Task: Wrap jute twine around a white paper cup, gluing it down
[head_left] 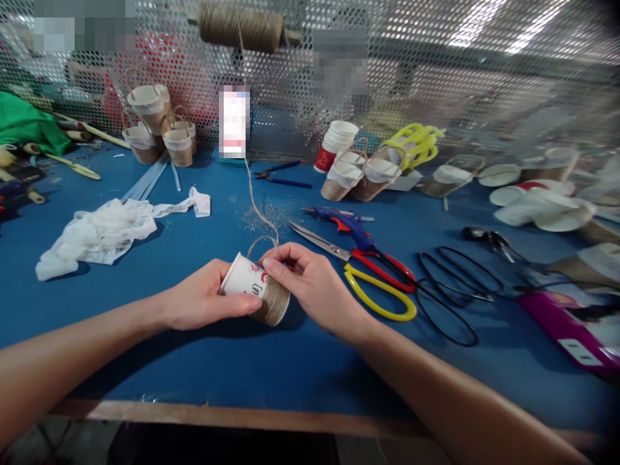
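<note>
My left hand (201, 303) grips a white paper cup (246, 279) lying on its side over the blue table (203, 361); the cup's base end is wound with brown twine. My right hand (310, 284) pinches the twine (261, 223) against the cup's side. The strand runs up from the cup to a large twine spool (241, 27) hung on the perforated metal screen at the back.
Red- and yellow-handled scissors (372, 278), a blue glue gun (351, 226) and black cable loops (450, 284) lie right of my hands. Twine-wrapped cups (159, 129) stand back left and back centre (358, 177). Crumpled white plastic (101, 236) lies at left. Blue pliers (281, 174) lie behind.
</note>
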A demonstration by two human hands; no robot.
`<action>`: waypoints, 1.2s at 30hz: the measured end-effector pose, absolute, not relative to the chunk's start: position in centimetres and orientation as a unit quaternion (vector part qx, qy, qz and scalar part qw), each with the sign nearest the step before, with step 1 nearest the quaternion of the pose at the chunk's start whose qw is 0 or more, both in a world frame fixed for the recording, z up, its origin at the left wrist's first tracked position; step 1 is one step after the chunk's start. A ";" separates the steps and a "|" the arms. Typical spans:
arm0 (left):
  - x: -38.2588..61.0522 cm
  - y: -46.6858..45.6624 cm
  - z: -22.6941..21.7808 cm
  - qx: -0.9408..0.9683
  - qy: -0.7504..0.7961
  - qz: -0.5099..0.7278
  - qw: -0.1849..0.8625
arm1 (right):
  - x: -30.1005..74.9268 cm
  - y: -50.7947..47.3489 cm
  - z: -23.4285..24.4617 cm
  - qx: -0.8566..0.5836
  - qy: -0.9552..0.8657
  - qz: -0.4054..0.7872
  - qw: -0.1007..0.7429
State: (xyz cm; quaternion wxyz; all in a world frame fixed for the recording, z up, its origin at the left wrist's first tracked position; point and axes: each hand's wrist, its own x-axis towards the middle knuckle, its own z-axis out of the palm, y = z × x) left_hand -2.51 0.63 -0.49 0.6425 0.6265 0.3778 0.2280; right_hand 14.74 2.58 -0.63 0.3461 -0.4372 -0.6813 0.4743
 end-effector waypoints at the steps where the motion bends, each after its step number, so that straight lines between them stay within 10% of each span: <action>1: -2.6 0.6 -0.5 0.636 0.380 0.222 0.634 | 14.7 2.6 -0.6 -0.433 -0.680 0.477 0.351; 36: -2.1 0.6 0.1 0.551 0.440 0.253 0.662 | 14.3 1.7 -1.3 -0.375 -0.822 0.215 0.369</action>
